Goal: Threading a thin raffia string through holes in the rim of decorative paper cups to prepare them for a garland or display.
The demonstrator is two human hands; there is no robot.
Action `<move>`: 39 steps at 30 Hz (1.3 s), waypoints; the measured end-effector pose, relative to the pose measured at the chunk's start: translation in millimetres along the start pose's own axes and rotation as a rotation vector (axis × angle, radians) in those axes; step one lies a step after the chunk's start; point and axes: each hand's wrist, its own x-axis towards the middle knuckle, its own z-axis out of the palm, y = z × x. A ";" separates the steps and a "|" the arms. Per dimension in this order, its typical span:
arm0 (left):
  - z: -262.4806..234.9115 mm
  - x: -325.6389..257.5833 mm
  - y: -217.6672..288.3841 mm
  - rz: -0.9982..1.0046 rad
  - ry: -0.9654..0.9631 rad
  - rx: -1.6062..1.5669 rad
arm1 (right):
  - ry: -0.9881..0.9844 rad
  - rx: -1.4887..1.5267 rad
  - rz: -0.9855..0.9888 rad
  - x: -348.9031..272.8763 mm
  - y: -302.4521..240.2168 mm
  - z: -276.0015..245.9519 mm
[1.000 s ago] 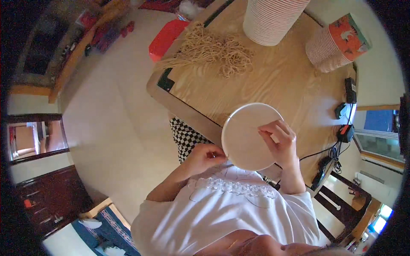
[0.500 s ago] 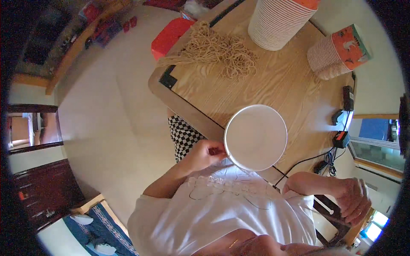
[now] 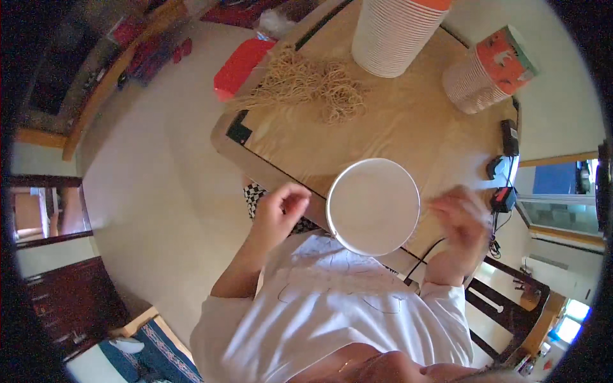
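- Fingers of the left hand point(image 3: 281, 207) were curled in loosely, thumb and fingertips close together near the table's front edge, just left of the white paper bowl point(image 3: 373, 205). Couldn't tell if they pinched anything; nothing visible between them.
- Right hand point(image 3: 461, 220) was smeared by motion blur, so honestly no idea whether the fingers were spread or closed. It sat just right of the bowl, not clearly touching it.
- The bowl sat at the near edge of the wooden table point(image 3: 408, 127), right in front of the person's white shirt point(image 3: 332, 300), between the two hands. Its lower rim overlapped the table edge, so I couldn't say how much of it was actually resting on the wood.
- Further back: a loose heap of tan rubber bands point(image 3: 313, 86).
- A tall stack of white cups point(image 3: 396, 35) was cut off at the top of the frame.
- A second, tipped-over stack with an orange patterned bottom point(image 3: 482, 70) lay to its right.
- Black cables and chargers point(image 3: 501, 169) bunched at the right edge, too small to sort out.
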 end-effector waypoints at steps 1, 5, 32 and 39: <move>0.1 9.2 6.4 0.062 0.051 -0.025 | -0.243 0.034 0.009 4.0 4.0 9.1; 31.0 36.5 55.9 0.284 -0.200 -0.269 | -0.349 0.050 -0.012 2.7 15.8 31.3; 109.3 72.0 73.9 0.238 -0.340 -0.051 | -0.352 -0.019 -0.030 16.2 63.5 -6.7; 104.5 68.0 91.1 0.232 -0.364 0.020 | -0.489 -0.187 -0.024 10.8 76.7 0.6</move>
